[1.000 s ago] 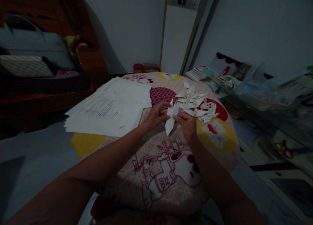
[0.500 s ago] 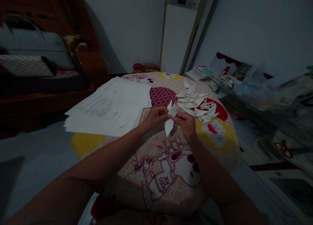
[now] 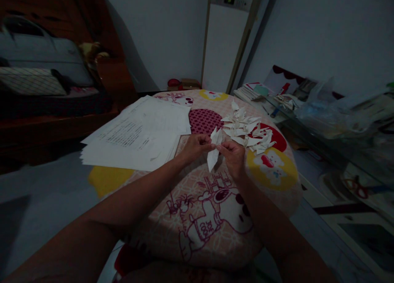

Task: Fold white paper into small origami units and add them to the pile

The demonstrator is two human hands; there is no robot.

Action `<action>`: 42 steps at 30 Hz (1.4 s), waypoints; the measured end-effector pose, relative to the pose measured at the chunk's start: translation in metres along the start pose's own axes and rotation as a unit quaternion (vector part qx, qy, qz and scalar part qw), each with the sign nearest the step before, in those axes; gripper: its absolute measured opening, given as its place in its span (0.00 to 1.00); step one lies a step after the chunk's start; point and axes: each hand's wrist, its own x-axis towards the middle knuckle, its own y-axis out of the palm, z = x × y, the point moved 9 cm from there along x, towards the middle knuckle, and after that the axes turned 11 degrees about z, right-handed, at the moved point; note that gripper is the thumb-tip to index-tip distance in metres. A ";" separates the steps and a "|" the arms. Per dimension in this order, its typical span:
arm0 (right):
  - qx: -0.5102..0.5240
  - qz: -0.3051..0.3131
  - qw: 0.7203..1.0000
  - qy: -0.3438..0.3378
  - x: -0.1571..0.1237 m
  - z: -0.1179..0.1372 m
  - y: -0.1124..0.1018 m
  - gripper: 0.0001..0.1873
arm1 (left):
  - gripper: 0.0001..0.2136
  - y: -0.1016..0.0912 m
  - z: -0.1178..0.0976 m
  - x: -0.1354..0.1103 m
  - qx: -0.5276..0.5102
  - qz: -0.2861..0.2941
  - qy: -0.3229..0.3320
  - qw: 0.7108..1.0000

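Note:
A folded white paper crane (image 3: 213,157) with pointed ends is pinched between both hands above the round table. My left hand (image 3: 198,146) grips its left side with thumb and forefinger. From the right, my right hand (image 3: 233,155) pinches the same piece near its middle, fingers closed. Just beyond my right hand lies a cluster of folded paper cranes (image 3: 243,125). To the left of my hands rests a stack of printed paper sheets (image 3: 138,135). The fingertips hide part of the held fold.
A patterned cloth (image 3: 191,209) with cartoon figures covers the table. To the right, a glass-topped cabinet (image 3: 323,147) carries a plastic bag (image 3: 320,110) and papers. At the left stands a wooden bench (image 3: 117,77) with a grey bag (image 3: 58,55) on it.
Both hands keep hold of the paper crane in nearly the same place. My right hand has shifted very slightly to the left.

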 end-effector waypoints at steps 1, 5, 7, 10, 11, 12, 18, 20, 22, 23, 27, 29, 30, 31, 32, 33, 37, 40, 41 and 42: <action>0.004 -0.006 1.000 0.005 -0.001 -0.001 0.000 0.08 | 0.13 -0.001 -0.001 -0.001 0.003 -0.013 0.002 1.000; 0.037 -0.027 0.998 0.030 -0.003 -0.010 0.001 0.09 | 0.12 0.000 0.001 -0.003 -0.029 -0.044 0.000 0.999; 0.048 -0.039 0.997 0.034 -0.004 -0.013 0.000 0.09 | 0.12 0.001 0.003 -0.003 -0.047 -0.053 -0.003 0.998; 0.045 -0.049 0.997 0.032 -0.005 -0.013 -0.001 0.09 | 0.11 0.001 0.004 -0.004 -0.053 -0.076 -0.004 0.996; 0.040 -0.046 0.998 0.032 -0.005 -0.012 0.000 0.09 | 0.11 0.001 0.005 -0.004 -0.053 -0.082 -0.004 0.995; 0.035 -0.044 0.998 0.032 -0.005 -0.012 0.000 0.09 | 0.11 0.001 0.005 -0.004 -0.054 -0.086 -0.004 0.995; 0.033 -0.043 0.998 0.030 -0.004 -0.012 0.000 0.09 | 0.12 -0.002 0.007 -0.006 -0.057 -0.113 0.000 0.992; 0.041 -0.041 0.998 0.033 -0.005 -0.013 0.001 0.09 | 0.11 -0.002 0.006 -0.007 -0.053 -0.118 0.004 0.992; 0.050 -0.038 0.997 0.040 -0.005 -0.014 0.002 0.10 | 0.12 -0.001 0.005 -0.007 -0.050 -0.115 0.008 0.992; 0.053 -0.038 0.997 0.043 -0.005 -0.014 0.002 0.10 | 0.12 0.000 0.005 -0.007 -0.049 -0.110 0.010 0.993; 0.062 -0.053 0.995 0.049 -0.005 -0.015 0.001 0.09 | 0.11 0.002 0.004 -0.005 -0.072 -0.100 0.022 0.992; 0.066 -0.064 0.995 0.051 -0.005 -0.017 0.000 0.09 | 0.13 0.002 0.005 -0.004 -0.093 -0.101 0.026 0.990; 0.069 -0.068 0.994 0.052 -0.005 -0.017 0.000 0.09 | 0.14 0.002 0.005 -0.004 -0.100 -0.102 0.026 0.989; 0.072 -0.071 0.993 0.054 -0.005 -0.018 0.000 0.09 | 0.15 0.002 0.006 -0.004 -0.102 -0.103 0.025 0.989; 0.075 -0.072 0.993 0.056 -0.005 -0.019 0.000 0.10 | 0.15 0.002 0.006 -0.003 -0.103 -0.102 0.023 0.989; 0.077 -0.071 0.993 0.058 -0.005 -0.019 0.001 0.10 | 0.16 0.003 0.006 -0.003 -0.105 -0.100 0.019 0.989; 0.094 -0.078 0.991 0.054 -0.006 -0.019 0.000 0.12 | 0.16 0.004 0.007 -0.002 -0.113 -0.091 0.014 0.989; 0.108 -0.071 0.990 0.059 -0.006 -0.019 -0.001 0.14 | 0.16 0.000 0.007 -0.003 -0.102 -0.100 0.018 0.990; 0.111 -0.057 0.990 0.067 -0.006 -0.020 0.001 0.15 | 0.16 -0.001 0.007 -0.003 -0.097 -0.101 0.019 0.990; 0.112 -0.038 0.990 0.075 -0.005 -0.021 0.003 0.15 | 0.15 -0.002 0.007 -0.002 -0.093 -0.100 0.020 0.990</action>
